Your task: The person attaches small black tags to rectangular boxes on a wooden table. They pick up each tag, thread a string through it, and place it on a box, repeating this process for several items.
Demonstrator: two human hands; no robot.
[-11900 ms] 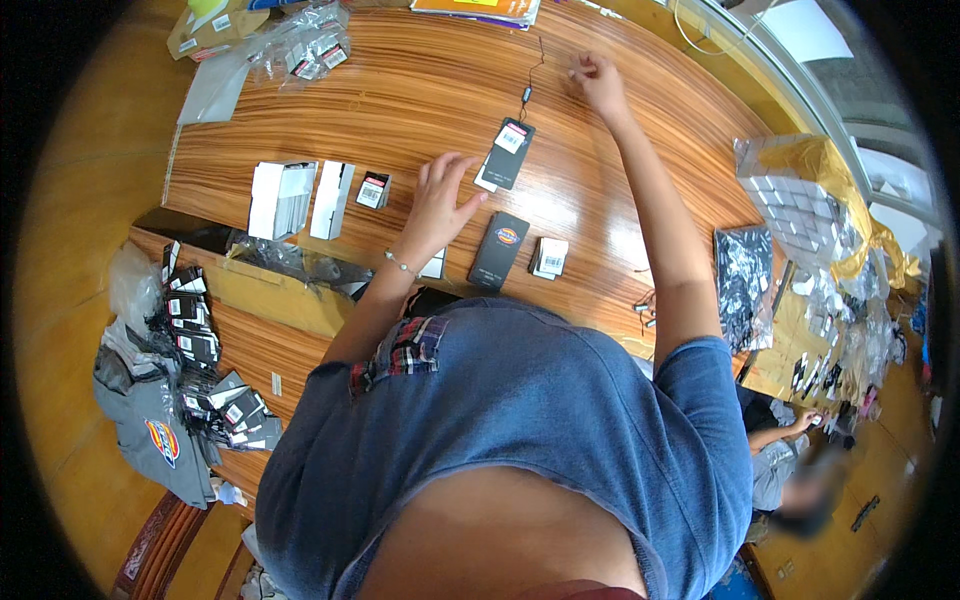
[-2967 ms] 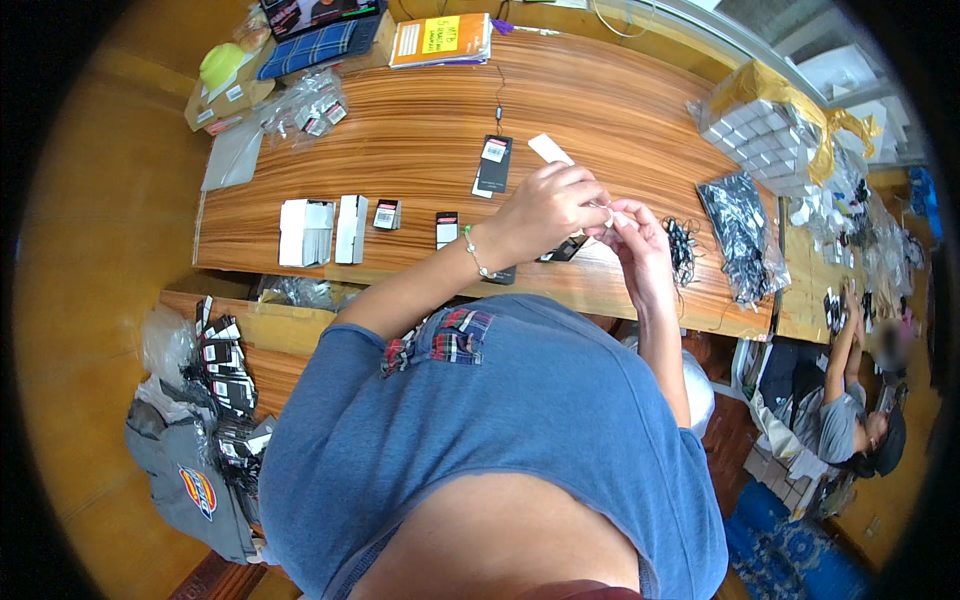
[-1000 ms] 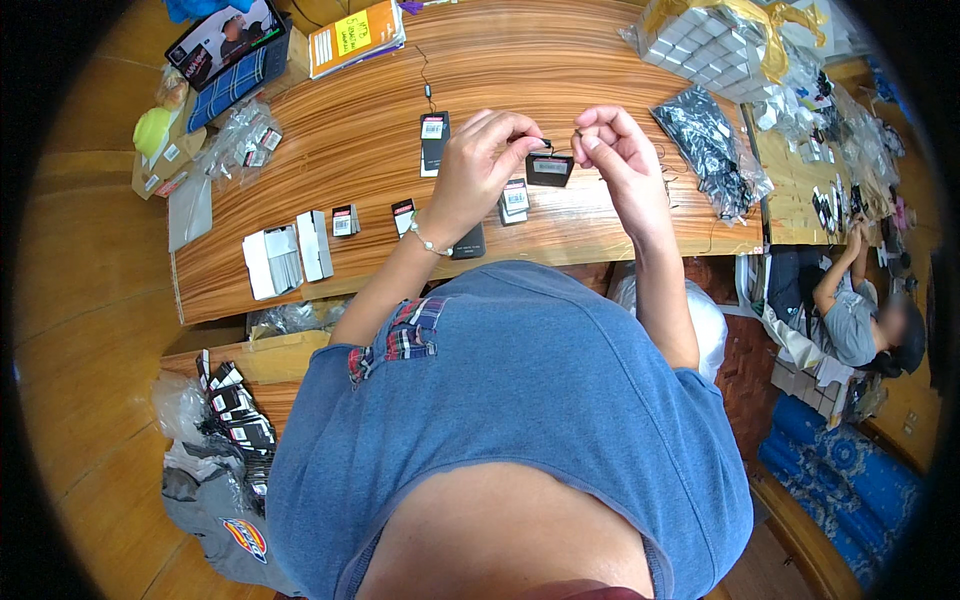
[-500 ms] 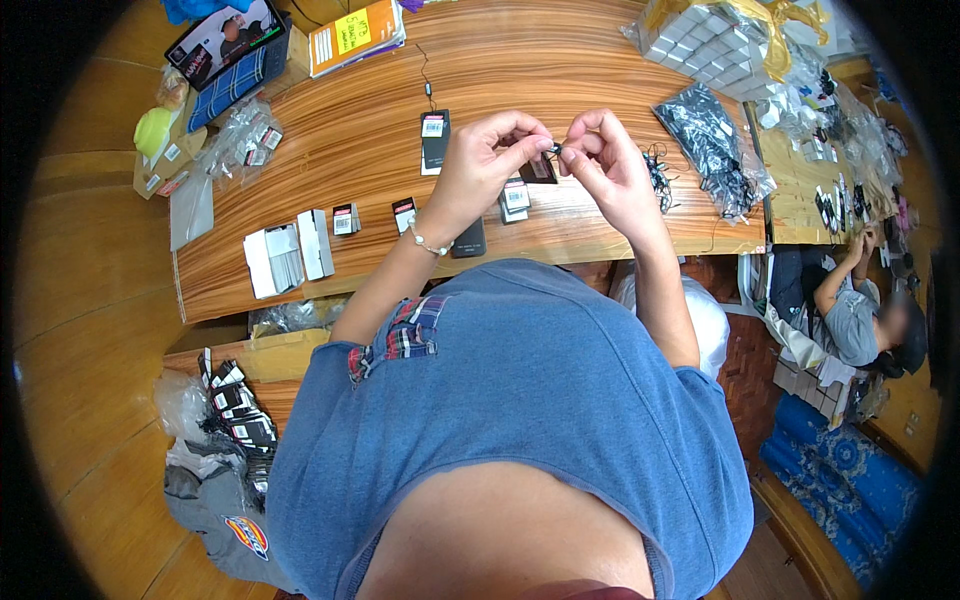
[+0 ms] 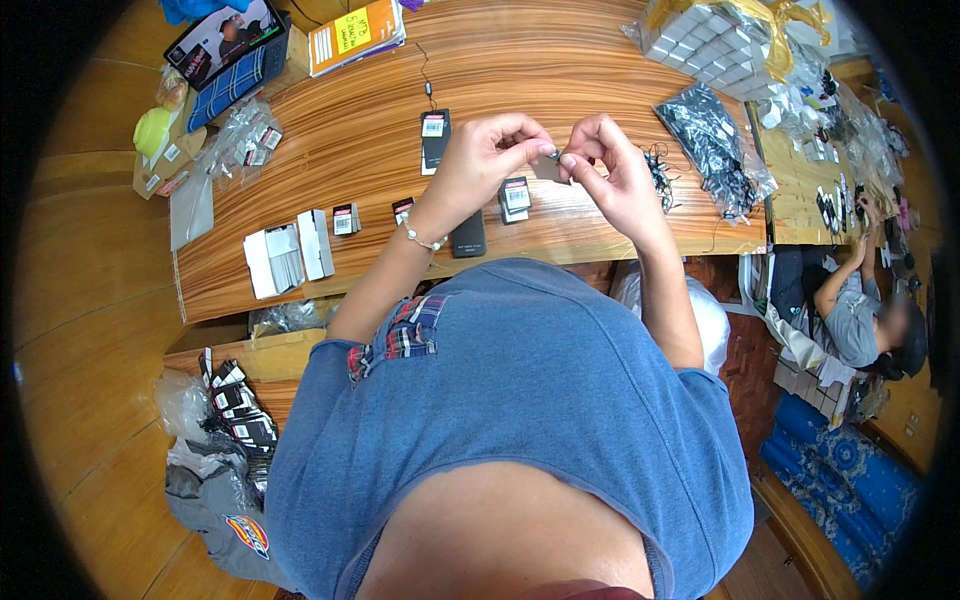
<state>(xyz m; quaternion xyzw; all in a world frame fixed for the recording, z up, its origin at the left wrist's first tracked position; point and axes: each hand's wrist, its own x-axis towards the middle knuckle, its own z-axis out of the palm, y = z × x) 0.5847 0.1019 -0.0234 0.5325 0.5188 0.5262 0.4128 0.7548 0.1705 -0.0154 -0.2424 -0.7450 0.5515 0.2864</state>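
Above the table my left hand and my right hand face each other, thumb and fingertips of each pinched together. Between them is a black tag string, mostly hidden by the fingertips. A dark hang tag hangs just below the pinch. Left of my left hand lies a black hang tag with a white barcode label, its string stretched away from me. Beneath my hands sit a small stack of labelled tags and a black tag. Several loose black strings lie beside my right hand.
At the left are a white box of cards, a small tag stack and plastic bags. A bag of black strings and a stack of white boxes stand right. Another person works at the far right.
The hanging tag has turned, showing a plainer greyish face. My right hand has shifted slightly right and down. The other person's arms have moved.
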